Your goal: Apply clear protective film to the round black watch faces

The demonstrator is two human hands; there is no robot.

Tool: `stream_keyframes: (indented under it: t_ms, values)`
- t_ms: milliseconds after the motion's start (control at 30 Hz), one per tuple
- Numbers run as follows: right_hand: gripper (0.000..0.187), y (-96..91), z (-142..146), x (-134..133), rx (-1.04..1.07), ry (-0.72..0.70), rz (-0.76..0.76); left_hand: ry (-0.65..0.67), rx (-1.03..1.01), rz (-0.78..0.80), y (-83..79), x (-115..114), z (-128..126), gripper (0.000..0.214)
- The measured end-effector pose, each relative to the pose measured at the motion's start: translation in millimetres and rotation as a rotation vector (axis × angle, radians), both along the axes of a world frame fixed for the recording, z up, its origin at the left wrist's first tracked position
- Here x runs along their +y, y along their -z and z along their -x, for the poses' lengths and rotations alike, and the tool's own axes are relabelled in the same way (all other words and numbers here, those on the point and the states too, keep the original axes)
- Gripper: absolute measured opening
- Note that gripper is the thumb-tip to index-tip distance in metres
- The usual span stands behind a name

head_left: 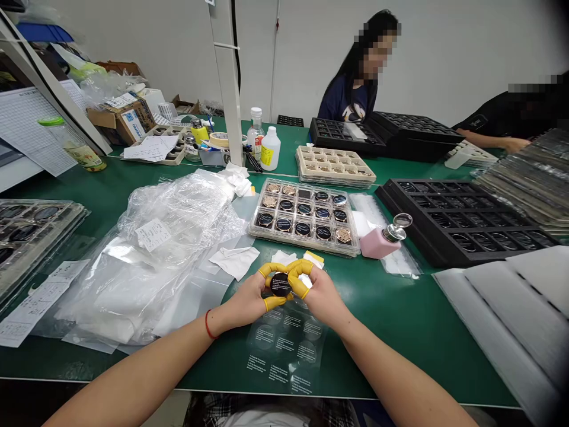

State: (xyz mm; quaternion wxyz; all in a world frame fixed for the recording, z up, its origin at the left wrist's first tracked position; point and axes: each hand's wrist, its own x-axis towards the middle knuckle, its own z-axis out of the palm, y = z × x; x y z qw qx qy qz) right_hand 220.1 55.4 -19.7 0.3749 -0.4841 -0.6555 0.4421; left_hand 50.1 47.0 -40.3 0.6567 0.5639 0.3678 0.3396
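Observation:
A round black watch face (pixel 280 284) with small white printed text is held up between my two hands. My left hand (pixel 253 296), in yellow finger cots, grips its left side with thumb and fingers. Yellow cots also cover fingers of my right hand (pixel 313 287), which pinches the upper right edge. Just below them on the table lies a clear sheet of round printed stickers (pixel 287 347). Behind my hands sits a clear compartment tray (pixel 306 216) with black and gold round watch parts. A white wipe (pixel 235 261) lies left of the hands.
Crumpled plastic bags (pixel 146 255) cover the left table. A pink pump bottle (pixel 380 242) stands right of the tray. Black foam trays (pixel 462 222) and grey sheets (pixel 511 320) lie at right. A beige tray (pixel 335 165) and white bottle (pixel 270 149) are farther back. Two people sit opposite.

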Motion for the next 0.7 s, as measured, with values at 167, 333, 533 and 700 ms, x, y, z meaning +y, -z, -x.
stream_keyframes:
  t_ms: [167,333,533,700]
  values:
    - [0.005,0.7,0.4,-0.6,-0.007,0.001,-0.017,-0.003,-0.001,-0.007,-0.4,-0.4,0.1,0.046]
    - [0.005,1.6,-0.1,-0.8,-0.022,0.005,-0.042,0.011,-0.014,0.001,-1.0,-0.1,0.1,0.046]
    - [0.005,1.5,0.6,-1.4,-0.034,0.018,-0.068,0.012,0.002,-0.001,0.7,0.3,0.5,0.046]
    - [0.006,0.8,1.8,-3.0,-0.072,0.008,-0.12,0.013,0.008,0.001,0.0,-0.1,0.3,0.046]
